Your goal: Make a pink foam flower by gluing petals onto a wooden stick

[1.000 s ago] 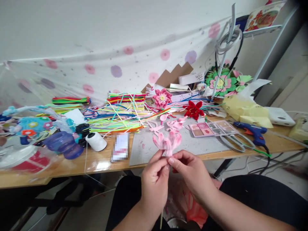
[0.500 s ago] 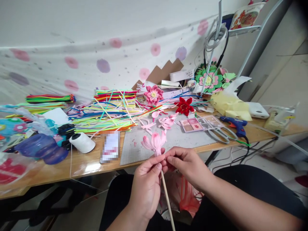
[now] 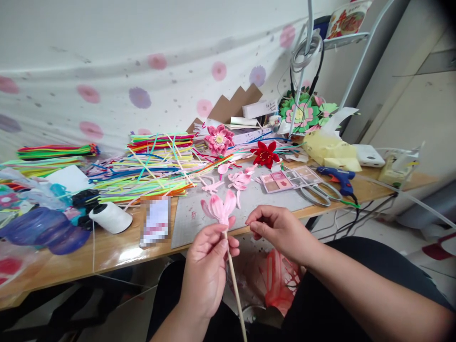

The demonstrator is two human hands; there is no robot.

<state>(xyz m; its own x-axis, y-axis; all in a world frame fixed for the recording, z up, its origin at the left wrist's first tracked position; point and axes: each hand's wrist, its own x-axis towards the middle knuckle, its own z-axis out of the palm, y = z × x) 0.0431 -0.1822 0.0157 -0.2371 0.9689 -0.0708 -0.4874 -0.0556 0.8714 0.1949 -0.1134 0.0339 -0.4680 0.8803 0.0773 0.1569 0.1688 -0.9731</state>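
Note:
My left hand (image 3: 208, 266) is closed around a thin wooden stick (image 3: 235, 289), just under its top end. A pink fuzzy flower (image 3: 221, 209) with upright petals sits at the top of that stick. To the right, apart from the flower, my right hand (image 3: 278, 230) is in a pinch; anything between its fingertips is too small to make out. Beyond the flower, loose pink petals (image 3: 239, 179) lie on a grey mat (image 3: 192, 216). A white thread spool (image 3: 111, 217) rests on its side at the left, its thread hanging over the table edge.
Bundles of coloured pipe cleaners (image 3: 156, 164) cover the back left. A red flower (image 3: 265, 154), a pink flower (image 3: 219, 139), a palette (image 3: 288, 178), scissors (image 3: 318, 194) and a blue glue gun (image 3: 337, 178) lie to the right. Below hangs a red bag (image 3: 280, 280).
My right hand has drawn away to the right from the stick and flower, where it was touching my left hand. The view has turned slightly right.

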